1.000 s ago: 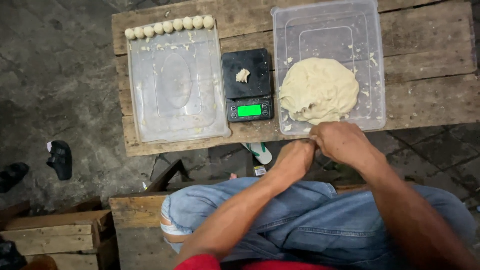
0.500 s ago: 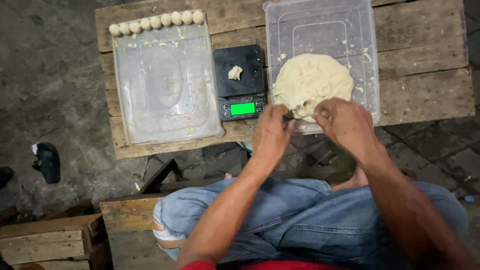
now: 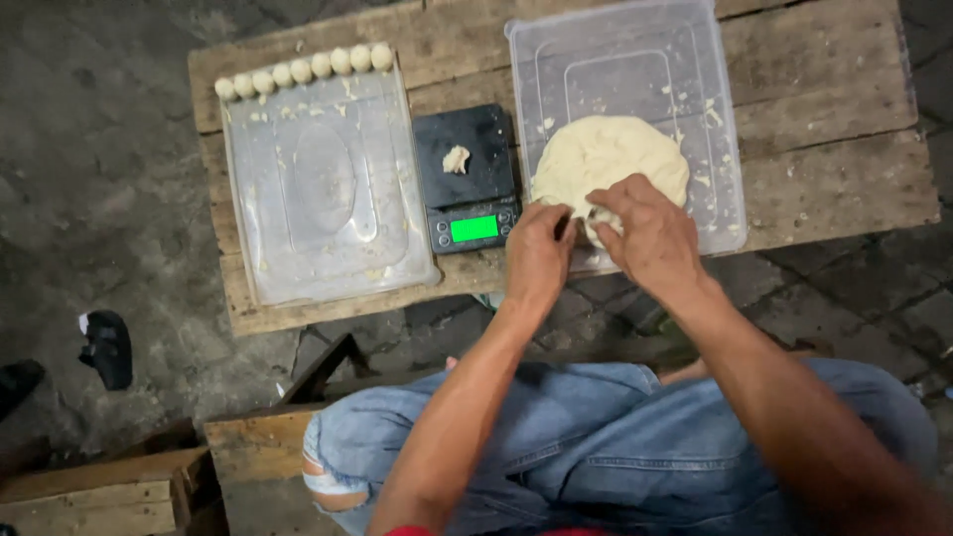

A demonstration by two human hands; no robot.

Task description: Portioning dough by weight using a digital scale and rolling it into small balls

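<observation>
A person sits on a low wooden seat, seen from above, knees in blue jeans (image 3: 556,447), leaning toward a rough plank table (image 3: 824,109). Both hands work at the near edge of a large pale mound of dough (image 3: 606,154), which lies inside a clear plastic tub (image 3: 635,60) on the right half of the table.

The left hand (image 3: 538,253) is curled, its fingers bent down against the dough's near left edge; how firmly it pinches cannot be told from here. The right hand (image 3: 650,233) sits just beside it, fingers folded and thumb pressed in, gripping a bit of the dough's front edge. The 2 hands are nearly touching.

Just left of the tub stands a small black kitchen scale (image 3: 467,179) with a lit green display at its front. A small lump of dough (image 3: 456,159) rests on its platform.

Further left lies a second clear tray (image 3: 323,189), shallow and smeared with crumbs. Along its far edge sits a row of 8 small dough balls (image 3: 303,70), touching one another in a straight line.

On the dark concrete floor to the left lies a black sandal (image 3: 107,347), well apart from the table. A wooden crate (image 3: 99,486) shows at the bottom left corner.
</observation>
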